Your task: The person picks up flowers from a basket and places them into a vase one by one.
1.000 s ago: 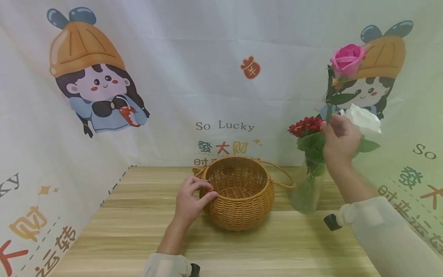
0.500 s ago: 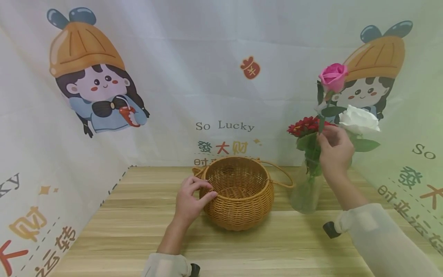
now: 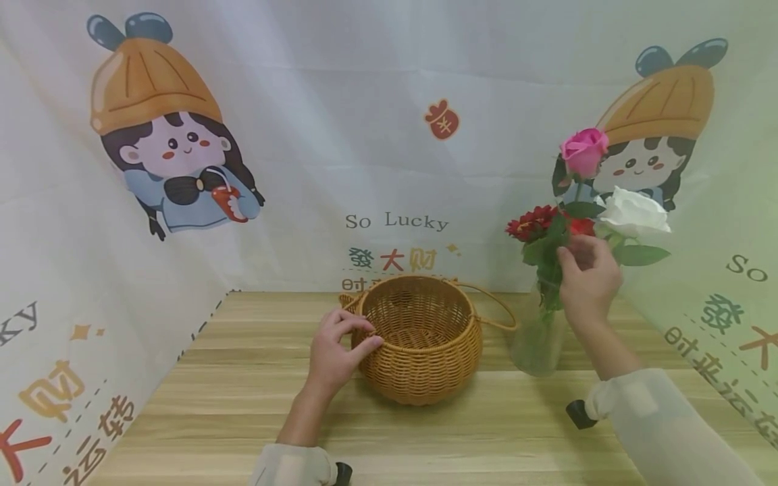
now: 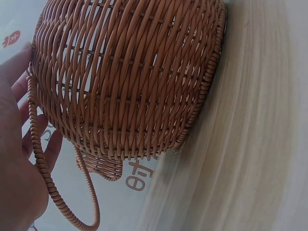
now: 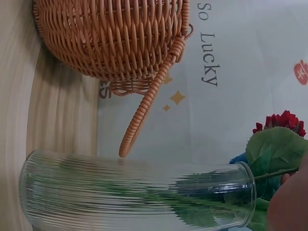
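Note:
A brown wicker basket (image 3: 419,374) stands mid-table, its opening facing up. My left hand (image 3: 334,347) holds its rim at the left with thumb and fingers; the left wrist view shows that hand (image 4: 19,168) beside a loop handle. At the right, my right hand (image 3: 589,280) pinches the stem of a pink rose (image 3: 583,152) above a clear glass vase (image 3: 535,351). In the vase stand red flowers (image 3: 530,223) and a white rose (image 3: 635,214). Green stems show through the ribbed vase wall (image 5: 120,192) in the right wrist view; the pink bloom is out of that view.
The basket's right loop handle (image 3: 495,327) sticks out toward the vase. A pale wood table (image 3: 243,398) lies beneath everything. Printed cloth (image 3: 304,135) with cartoon figures hangs behind and at both sides, close to the table's back edge.
My right hand has moved down and slightly left with the pink rose, lowering its stem among the other flowers over the vase. The left hand and basket stay put.

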Demonstrator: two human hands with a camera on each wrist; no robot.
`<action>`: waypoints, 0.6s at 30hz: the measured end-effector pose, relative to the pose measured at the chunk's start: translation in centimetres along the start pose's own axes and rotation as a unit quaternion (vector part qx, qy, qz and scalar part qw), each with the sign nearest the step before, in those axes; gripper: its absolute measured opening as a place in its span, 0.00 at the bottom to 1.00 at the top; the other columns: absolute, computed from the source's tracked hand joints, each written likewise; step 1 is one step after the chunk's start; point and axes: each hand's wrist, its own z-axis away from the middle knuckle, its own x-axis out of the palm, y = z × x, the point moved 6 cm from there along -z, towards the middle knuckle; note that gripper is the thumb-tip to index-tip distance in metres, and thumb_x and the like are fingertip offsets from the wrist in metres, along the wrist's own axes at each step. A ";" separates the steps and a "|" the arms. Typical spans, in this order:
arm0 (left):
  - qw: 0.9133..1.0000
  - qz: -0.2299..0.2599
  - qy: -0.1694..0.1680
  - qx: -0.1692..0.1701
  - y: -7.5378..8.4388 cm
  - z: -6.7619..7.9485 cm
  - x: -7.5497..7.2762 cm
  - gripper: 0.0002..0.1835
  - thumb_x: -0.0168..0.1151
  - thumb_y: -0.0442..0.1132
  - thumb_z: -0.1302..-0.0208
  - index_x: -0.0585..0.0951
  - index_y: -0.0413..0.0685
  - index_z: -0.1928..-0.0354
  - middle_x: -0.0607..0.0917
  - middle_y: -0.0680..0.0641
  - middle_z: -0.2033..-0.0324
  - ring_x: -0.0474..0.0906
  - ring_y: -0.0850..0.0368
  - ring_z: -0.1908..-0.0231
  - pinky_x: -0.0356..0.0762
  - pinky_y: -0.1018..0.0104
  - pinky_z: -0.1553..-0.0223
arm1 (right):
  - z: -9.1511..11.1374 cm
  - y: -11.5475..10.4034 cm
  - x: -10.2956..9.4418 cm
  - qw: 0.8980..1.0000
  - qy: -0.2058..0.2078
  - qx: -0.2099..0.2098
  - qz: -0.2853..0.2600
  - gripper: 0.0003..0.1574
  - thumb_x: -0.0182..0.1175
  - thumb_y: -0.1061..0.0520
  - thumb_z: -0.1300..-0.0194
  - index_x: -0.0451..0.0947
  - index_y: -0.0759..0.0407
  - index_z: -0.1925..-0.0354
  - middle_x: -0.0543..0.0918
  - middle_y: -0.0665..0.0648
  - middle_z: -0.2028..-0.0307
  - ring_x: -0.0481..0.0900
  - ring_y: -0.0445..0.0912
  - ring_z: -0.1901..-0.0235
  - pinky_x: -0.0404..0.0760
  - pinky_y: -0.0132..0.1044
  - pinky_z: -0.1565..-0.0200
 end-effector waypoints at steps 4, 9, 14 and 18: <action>1.000 0.000 0.001 -0.002 0.1 0.0 0.0 0.10 0.79 0.39 0.53 0.85 0.53 0.69 0.79 0.57 0.64 0.73 0.58 0.57 0.72 0.57 0.57 | 0.2 0.1 -0.2 1.000 0.007 -0.017 0.011 0.12 0.64 0.65 0.38 0.79 0.68 0.55 0.82 0.51 0.65 0.76 0.35 0.67 0.74 0.25 0.61; 1.000 0.000 0.003 -0.003 0.1 0.0 0.0 0.11 0.79 0.38 0.54 0.85 0.53 0.69 0.79 0.58 0.64 0.73 0.58 0.57 0.71 0.59 0.57 | 0.4 0.2 -0.3 0.999 0.015 -0.042 0.016 0.12 0.64 0.68 0.39 0.79 0.70 0.56 0.80 0.47 0.67 0.74 0.32 0.70 0.73 0.25 0.63; 1.000 -0.001 0.004 -0.001 0.0 0.0 0.1 0.11 0.79 0.37 0.54 0.85 0.53 0.70 0.79 0.58 0.64 0.73 0.58 0.58 0.71 0.59 0.58 | 0.6 0.6 -0.4 0.998 0.018 -0.054 0.027 0.11 0.64 0.69 0.40 0.79 0.70 0.57 0.80 0.49 0.66 0.74 0.31 0.70 0.73 0.24 0.63; 1.000 -0.001 0.002 -0.003 0.0 0.0 0.1 0.10 0.79 0.39 0.53 0.85 0.53 0.69 0.79 0.58 0.64 0.73 0.58 0.57 0.71 0.59 0.57 | 1.0 1.0 -0.4 0.997 0.018 -0.061 0.031 0.11 0.63 0.70 0.40 0.79 0.71 0.58 0.81 0.54 0.66 0.74 0.30 0.71 0.73 0.24 0.63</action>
